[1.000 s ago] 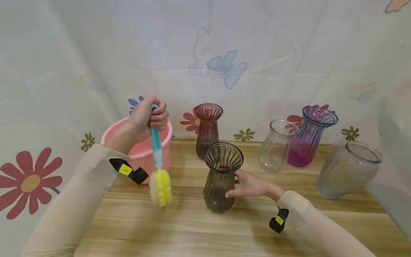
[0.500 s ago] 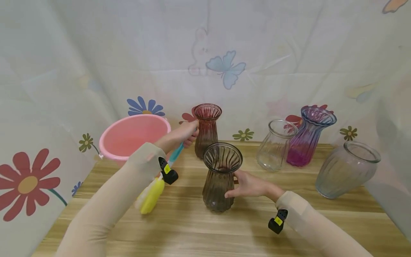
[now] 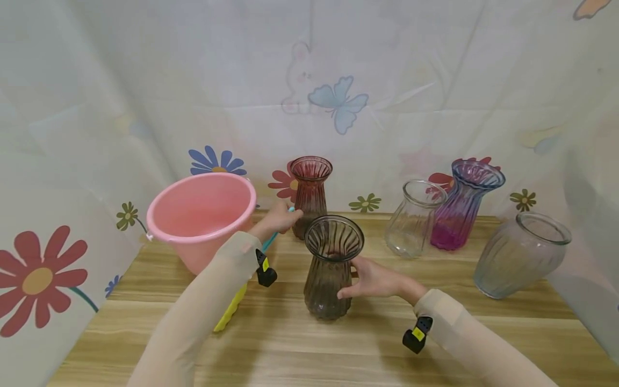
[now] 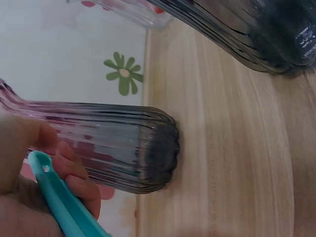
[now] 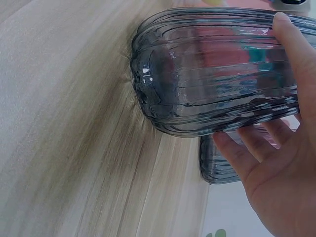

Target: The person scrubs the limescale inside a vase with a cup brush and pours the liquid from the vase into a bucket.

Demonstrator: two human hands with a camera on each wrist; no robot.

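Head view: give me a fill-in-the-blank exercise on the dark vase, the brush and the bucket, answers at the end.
The dark vase is held in the person's ____ hand.
In the head view, the visible sponge of the brush in the other hand is coloured ____.
The bucket is coloured ____.
Missing words: right; yellow; pink.

on the table (image 3: 300, 355), front vase (image 3: 329, 287) stands right of bucket (image 3: 198, 255), before rear vase (image 3: 310, 200).
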